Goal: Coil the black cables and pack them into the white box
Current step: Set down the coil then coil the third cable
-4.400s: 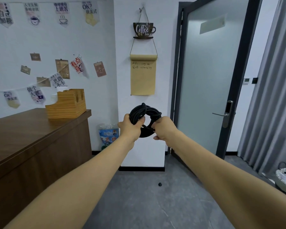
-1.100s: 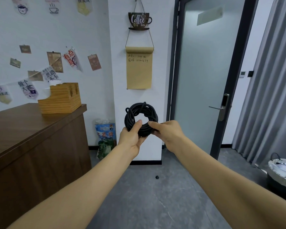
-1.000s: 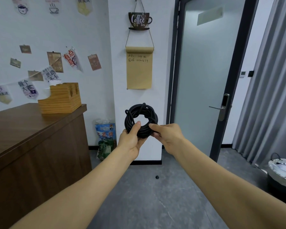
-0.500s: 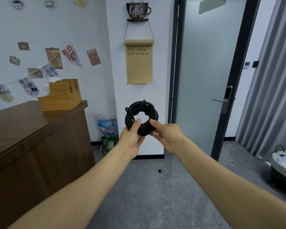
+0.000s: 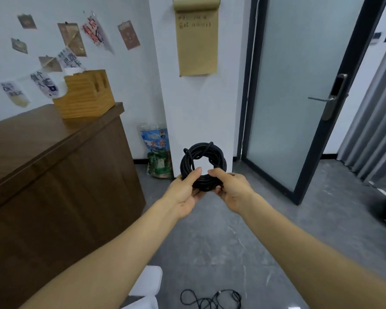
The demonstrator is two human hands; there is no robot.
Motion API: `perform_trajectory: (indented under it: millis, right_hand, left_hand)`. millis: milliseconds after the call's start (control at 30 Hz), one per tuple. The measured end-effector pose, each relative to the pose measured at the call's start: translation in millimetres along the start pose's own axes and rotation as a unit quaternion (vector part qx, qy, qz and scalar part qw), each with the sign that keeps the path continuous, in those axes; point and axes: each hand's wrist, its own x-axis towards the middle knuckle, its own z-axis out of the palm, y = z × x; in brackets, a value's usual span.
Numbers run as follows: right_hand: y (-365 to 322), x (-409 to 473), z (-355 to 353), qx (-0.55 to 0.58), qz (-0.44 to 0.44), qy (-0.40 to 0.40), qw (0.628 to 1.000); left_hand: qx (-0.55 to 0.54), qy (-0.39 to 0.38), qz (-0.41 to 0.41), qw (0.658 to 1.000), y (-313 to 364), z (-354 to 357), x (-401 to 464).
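You hold the coiled cable point(image 5: 202, 166) upright at frame centre, out in front of you and well above the floor point(image 5: 265, 219). Your left hand point(image 5: 184, 192) and right hand point(image 5: 232, 190) each grip its lower arc, fingers point(image 5: 195, 175) clamped on the bundle with a thumb across the near face on either side.

Risks, largest first:
- The coil has no visible tie. If either hand relaxes its grip, the turns are likely to spring apart and the winding would need repeating.
- One loose loop stands proud at the upper left of the coil. It may snag on the box edge or drag neighbouring turns out during packing.
- A second, uncoiled cable point(image 5: 212, 298) lies tangled on the floor at bottom centre, close to where you stand. Stepping into it could trip you or knot it further.

Surroundings, largest first:
- The brown desk point(image 5: 42, 141) fills the left of the frame and limits any swing to that side.
- The glass door point(image 5: 299, 85) stands shut at upper right.
- A white object point(image 5: 148, 279), probably the box, shows at bottom centre-left, largely hidden behind your left forearm; you cannot tell whether it is open.
- A wooden holder point(image 5: 85, 97) sits on the desk corner.
- A printed bag point(image 5: 157, 155) leans at the wall base, left of the coil.
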Motion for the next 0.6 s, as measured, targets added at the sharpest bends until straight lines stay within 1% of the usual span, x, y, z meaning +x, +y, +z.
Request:
perform_trajectory:
  millis: [100, 200, 300, 500, 600]
  right_hand:
    - [30.1, 20.8, -8.5, -0.005, 0.022, -0.009, 1.0]
    - [66.8, 43.7, -12.9, -0.076, 0.061, -0.032, 0.995]
    - [115.0, 66.3, -11.8, -0.128, 0.098, -0.067, 0.985]
    - [239.9, 92.8, -2.3, -0.224, 0.158, -0.099, 0.957]
    - [310.1, 100.3, 2.8, -0.213, 0.212, -0.089, 0.95]
  left_hand:
    - [-0.001, 0.044, 0.003, 0.999, -28.3, -14.7, 14.1]
    - [0.015, 0.098, -0.006, 0.995, -59.9, -41.9, 24.8]
    - [0.009, 0.152, -0.031, 0.988, -96.0, -79.2, 31.1]
    - [0.027, 0.235, -0.092, 0.967, -186.0, -179.8, 40.6]
    - [0.03, 0.249, -0.119, 0.961, -232.4, -234.6, 40.9]
